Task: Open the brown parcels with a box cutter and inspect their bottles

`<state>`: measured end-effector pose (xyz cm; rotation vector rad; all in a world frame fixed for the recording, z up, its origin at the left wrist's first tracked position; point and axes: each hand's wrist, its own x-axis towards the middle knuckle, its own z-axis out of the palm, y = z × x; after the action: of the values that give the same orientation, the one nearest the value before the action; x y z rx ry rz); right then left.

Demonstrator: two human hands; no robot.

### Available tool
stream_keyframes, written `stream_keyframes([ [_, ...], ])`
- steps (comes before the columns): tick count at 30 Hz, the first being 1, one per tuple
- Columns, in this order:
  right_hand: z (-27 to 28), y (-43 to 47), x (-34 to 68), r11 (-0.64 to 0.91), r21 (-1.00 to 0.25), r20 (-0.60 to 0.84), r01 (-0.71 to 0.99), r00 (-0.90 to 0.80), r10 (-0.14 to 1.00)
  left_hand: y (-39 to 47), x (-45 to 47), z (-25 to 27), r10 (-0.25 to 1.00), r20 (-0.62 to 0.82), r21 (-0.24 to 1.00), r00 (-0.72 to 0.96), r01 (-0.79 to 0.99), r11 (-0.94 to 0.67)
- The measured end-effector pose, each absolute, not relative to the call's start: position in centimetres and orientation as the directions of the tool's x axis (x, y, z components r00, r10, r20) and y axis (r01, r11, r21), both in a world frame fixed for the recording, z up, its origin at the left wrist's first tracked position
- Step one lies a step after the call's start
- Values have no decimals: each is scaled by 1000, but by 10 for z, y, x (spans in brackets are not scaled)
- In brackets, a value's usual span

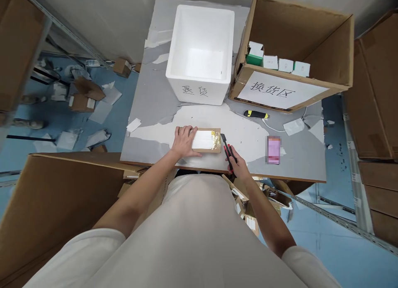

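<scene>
A small cardboard box (203, 140) with a white label and clear tape lies on the table in front of me. My left hand (185, 142) grips its left end, fingers over the far edge and thumb along the near side. In my right hand (238, 164) is a red and black utility knife (228, 151). Its blade points away from me, close beside the box's right end; whether it touches cannot be made out. Farther back lies a yellow and black tool (255, 114), apart from both hands.
Behind the box stand a white foam box (199, 91) and a large open carton (338, 78) holding several small white boxes (285, 65). A blurred pink item (274, 150) lies on the right of the table (146, 149). A big open carton (62, 188) is at my lower left.
</scene>
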<state>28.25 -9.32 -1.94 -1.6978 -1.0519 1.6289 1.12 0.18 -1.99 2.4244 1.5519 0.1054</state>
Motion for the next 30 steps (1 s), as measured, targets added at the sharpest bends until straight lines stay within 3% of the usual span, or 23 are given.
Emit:
stream_keyframes([
  [6,-9,-87,284,-562,-810,-577,169,-58,815,0,12,-20,905,-66,272,421,880,-390],
  [14,2,-77,287,-528,-790,-576,313,-83,813,-5,13,-22,917,-40,307,396,878,-366],
  [20,11,-76,298,-427,-732,-571,530,-136,809,-4,13,-25,927,-11,292,374,888,-355],
  [30,27,-102,308,-255,-656,-550,710,-219,806,-1,13,-28,930,15,298,366,887,-354],
])
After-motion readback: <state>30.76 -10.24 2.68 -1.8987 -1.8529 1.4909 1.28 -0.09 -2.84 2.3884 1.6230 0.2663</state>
